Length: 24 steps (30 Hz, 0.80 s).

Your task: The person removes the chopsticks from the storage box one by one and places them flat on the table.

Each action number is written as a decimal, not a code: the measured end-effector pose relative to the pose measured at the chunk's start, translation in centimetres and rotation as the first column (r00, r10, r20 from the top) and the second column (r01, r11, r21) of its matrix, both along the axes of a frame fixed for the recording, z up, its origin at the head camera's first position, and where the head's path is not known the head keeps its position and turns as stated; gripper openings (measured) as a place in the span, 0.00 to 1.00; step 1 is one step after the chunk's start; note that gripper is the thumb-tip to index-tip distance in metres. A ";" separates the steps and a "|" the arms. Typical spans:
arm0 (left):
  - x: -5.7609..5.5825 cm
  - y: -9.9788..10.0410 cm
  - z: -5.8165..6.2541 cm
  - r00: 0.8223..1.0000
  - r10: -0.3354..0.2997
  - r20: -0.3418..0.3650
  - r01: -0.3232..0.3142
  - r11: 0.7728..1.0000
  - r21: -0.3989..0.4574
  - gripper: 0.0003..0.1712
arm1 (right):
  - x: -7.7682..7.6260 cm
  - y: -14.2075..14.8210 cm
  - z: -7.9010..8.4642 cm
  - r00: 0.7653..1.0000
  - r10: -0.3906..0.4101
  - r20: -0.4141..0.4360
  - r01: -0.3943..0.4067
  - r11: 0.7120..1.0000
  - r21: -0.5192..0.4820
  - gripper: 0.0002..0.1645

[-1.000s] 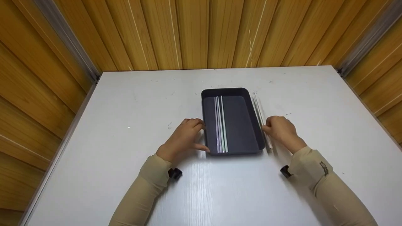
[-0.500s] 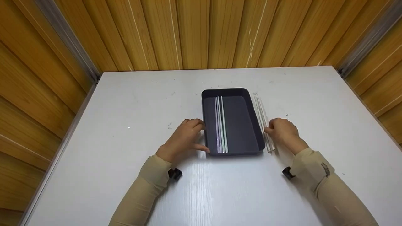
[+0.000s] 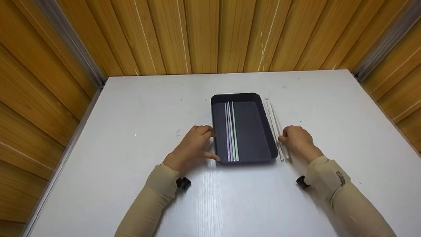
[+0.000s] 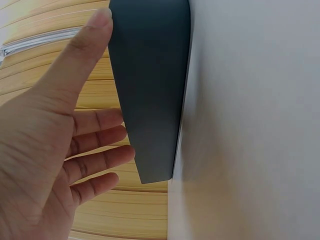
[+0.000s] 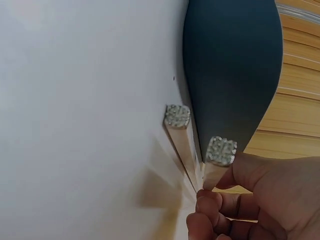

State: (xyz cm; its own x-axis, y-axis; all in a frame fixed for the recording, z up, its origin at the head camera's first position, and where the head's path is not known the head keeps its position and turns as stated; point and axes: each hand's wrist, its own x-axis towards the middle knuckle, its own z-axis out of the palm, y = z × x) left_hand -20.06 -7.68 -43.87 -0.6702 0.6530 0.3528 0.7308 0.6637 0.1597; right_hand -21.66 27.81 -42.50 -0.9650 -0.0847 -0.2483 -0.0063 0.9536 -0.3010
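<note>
A dark tray (image 3: 251,138) lies on the white table with several thin pale chopsticks (image 3: 233,131) side by side in its left half. Spread along the tray's left wall is my left hand (image 3: 194,141), its thumb and fingertips at the rim. Just right of the tray, my right hand (image 3: 298,140) pinches a chopstick (image 5: 221,151) with a square, glittery end. This end is raised off the table in the right wrist view. A second chopstick (image 5: 177,117) rests on the table beside the tray wall.
Wood-patterned panels (image 3: 200,36) stand behind the white table (image 3: 148,108) and at both sides. A grey metal post (image 3: 70,39) rises at the back left corner.
My right hand has shifted slightly right and toward me, and the two chopsticks beside the tray now lie farther apart. My left hand and the tray have stayed in place.
</note>
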 end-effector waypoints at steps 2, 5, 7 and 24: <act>0.0 0.0 -0.1 1.000 -0.001 -0.006 0.001 1.000 -0.002 0.45 | 0.0 0.0 -0.1 1.000 -0.001 -0.004 0.001 1.000 -0.001 0.15; 0.0 -0.1 -0.1 1.000 -0.004 -0.012 0.004 1.000 0.000 0.45 | -0.1 0.1 -0.2 1.000 0.001 -0.007 -0.001 1.000 0.000 0.15; 0.0 -0.1 -0.1 1.000 -0.003 -0.007 0.003 1.000 0.001 0.44 | -0.1 0.2 -0.2 1.000 0.003 -0.005 -0.003 1.000 0.003 0.15; 0.0 0.0 0.0 1.000 0.001 0.002 -0.001 1.000 0.014 0.45 | -0.2 0.3 -0.5 1.000 -0.002 0.001 0.002 1.000 0.021 0.14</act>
